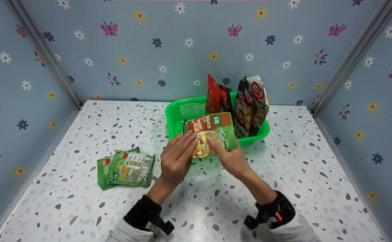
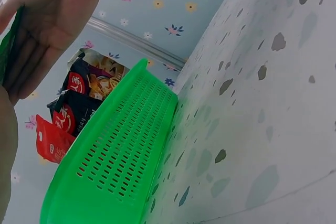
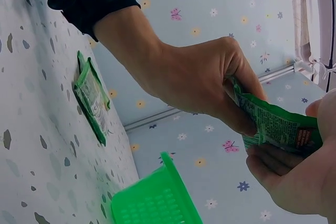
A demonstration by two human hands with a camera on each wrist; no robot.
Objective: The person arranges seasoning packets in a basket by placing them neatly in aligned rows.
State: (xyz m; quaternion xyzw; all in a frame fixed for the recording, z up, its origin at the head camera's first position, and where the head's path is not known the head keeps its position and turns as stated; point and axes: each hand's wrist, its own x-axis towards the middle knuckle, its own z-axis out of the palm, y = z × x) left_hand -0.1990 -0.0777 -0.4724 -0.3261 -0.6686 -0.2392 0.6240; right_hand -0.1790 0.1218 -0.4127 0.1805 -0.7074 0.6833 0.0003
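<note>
A green and brown soup packet [image 1: 212, 134], with a picture of a bowl of food on its front, is held in both hands over the front rim of the green basket [image 1: 179, 131]. My left hand [image 1: 175, 161] grips its left side, fingers lying across the front. On the right side, my right hand [image 1: 231, 158] holds the packet with the thumb on its front and the fingers behind. The right wrist view shows the packet's printed green back [image 3: 275, 124] between both hands. In the left wrist view, the right palm [image 2: 60, 9] faces the packet's edge.
Inside the basket stand a red pouch [image 1: 213, 94] and dark pouches [image 1: 244, 107] with food pictures. Green packets [image 1: 132, 168] lie overlapping on the speckled table [image 1: 81, 208], left of the hands. Flowered walls [image 1: 189, 50] enclose the back and sides.
</note>
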